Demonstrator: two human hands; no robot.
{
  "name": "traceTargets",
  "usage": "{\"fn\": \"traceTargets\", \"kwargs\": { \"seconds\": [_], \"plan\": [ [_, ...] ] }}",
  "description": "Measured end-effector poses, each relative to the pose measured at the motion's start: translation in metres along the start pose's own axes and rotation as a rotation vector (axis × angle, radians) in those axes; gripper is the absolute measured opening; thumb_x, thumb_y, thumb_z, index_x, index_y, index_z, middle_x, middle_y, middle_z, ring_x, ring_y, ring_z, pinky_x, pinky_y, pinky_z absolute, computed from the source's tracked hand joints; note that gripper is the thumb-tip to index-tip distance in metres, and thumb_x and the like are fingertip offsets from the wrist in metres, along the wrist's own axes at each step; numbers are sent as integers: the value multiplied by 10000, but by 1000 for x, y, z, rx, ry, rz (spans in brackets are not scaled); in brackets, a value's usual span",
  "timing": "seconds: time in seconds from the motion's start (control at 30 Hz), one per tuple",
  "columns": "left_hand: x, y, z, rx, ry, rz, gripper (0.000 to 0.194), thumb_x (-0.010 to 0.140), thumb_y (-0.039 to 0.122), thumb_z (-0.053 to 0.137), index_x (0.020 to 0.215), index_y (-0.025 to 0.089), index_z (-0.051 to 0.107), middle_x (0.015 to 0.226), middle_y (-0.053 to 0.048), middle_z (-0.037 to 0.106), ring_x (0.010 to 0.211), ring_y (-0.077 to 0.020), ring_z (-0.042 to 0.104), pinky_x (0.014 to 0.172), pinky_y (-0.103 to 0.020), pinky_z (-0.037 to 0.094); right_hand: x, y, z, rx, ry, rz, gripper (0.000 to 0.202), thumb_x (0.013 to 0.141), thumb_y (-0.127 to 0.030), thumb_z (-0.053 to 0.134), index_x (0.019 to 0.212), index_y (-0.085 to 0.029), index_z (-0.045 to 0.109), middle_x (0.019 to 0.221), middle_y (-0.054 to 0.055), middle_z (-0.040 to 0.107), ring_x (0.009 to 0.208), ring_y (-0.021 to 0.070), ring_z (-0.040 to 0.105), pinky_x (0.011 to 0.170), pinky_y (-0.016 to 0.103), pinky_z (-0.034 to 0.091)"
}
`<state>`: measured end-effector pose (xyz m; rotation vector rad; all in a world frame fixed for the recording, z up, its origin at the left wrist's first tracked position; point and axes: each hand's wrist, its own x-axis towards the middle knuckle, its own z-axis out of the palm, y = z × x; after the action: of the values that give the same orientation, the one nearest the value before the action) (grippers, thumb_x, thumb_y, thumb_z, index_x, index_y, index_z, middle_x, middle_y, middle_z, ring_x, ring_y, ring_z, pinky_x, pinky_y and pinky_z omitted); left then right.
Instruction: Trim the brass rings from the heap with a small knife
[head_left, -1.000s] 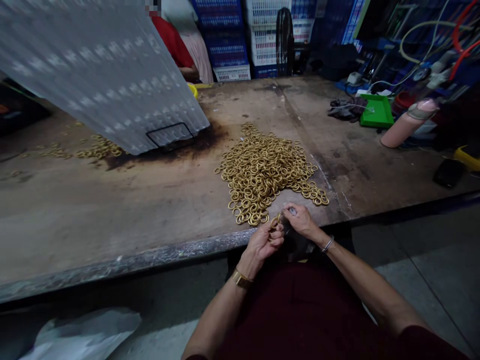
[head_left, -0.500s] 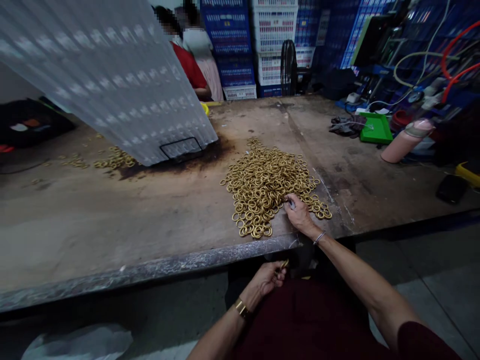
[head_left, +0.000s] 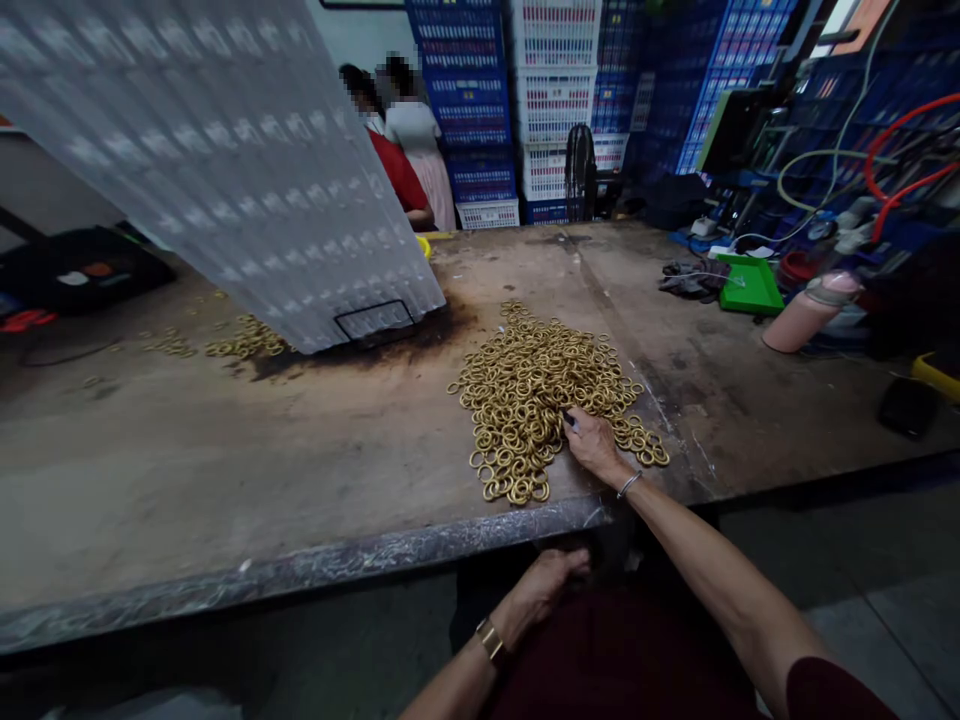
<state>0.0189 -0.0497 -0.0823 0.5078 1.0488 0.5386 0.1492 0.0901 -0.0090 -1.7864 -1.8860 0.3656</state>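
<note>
A broad heap of brass-coloured rings (head_left: pixel 544 375) lies near the front edge of the wooden table (head_left: pixel 315 450). My right hand (head_left: pixel 596 447), with a thin bracelet at the wrist, rests at the heap's near right side. Its fingers are closed around a small dark object (head_left: pixel 570 420), whose kind I cannot make out, with the tip against the rings. Below the table edge, in front of my dark red shirt, is my left hand (head_left: pixel 546 585), wearing a gold watch (head_left: pixel 491 642). Its fingers are curled; whatever is in them is hidden.
A tall translucent ribbed sheet (head_left: pixel 285 200) leans over the table's left side, with more rings (head_left: pixel 251 340) behind it. At right stand a green tray (head_left: pixel 750 285), a pink bottle (head_left: pixel 814 312) and a black object (head_left: pixel 907 407). Two people (head_left: pixel 412 135) and stacked crates (head_left: pixel 559 100) are beyond.
My left hand has turned so that the ring seen in its fingers is out of sight. My right hand has shifted slightly left against the heap. The view has tilted up a little.
</note>
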Motion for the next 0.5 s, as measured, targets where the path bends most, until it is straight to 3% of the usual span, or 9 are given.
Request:
{"fn": "traceTargets", "kwargs": {
  "seconds": [0.1,0.17,0.27,0.4,0.5],
  "plan": [
    [-25,23,12,224,-279,146,268,652,347,736,796,124,695,760,-40,637,714,-132,550,732,-259,394,-11,10,1,81,-22,-28,142,811,-270,502,822,-217,632,662,21,624,593,145,537,568,236,313],
    [-38,40,19,267,-291,236,264,730,380,672,813,129,689,767,-44,639,712,-132,552,708,-252,405,-18,16,0,187,-33,-7,156,800,-295,490,736,-211,604,607,-3,575,546,125,477,550,228,317],
    [-42,63,26,237,-130,395,248,772,382,622,763,138,665,724,-40,619,680,-133,554,629,-231,429,-26,23,-4,390,-17,77,177,761,-320,481,659,-200,562,587,-25,525,541,108,430,540,217,334],
    [-24,82,27,180,128,588,98,739,233,646,804,160,648,669,-1,585,592,-109,515,509,-187,394,-31,27,-15,585,-36,201,167,682,-349,521,647,-189,554,574,-41,491,523,93,399,508,215,329],
    [-9,90,28,177,197,684,171,733,135,622,894,180,656,693,11,588,572,-97,504,512,-177,387,-34,28,-24,753,-102,314,203,662,-393,551,665,-190,532,542,-56,482,449,71,345,432,206,279]
  ]
}}
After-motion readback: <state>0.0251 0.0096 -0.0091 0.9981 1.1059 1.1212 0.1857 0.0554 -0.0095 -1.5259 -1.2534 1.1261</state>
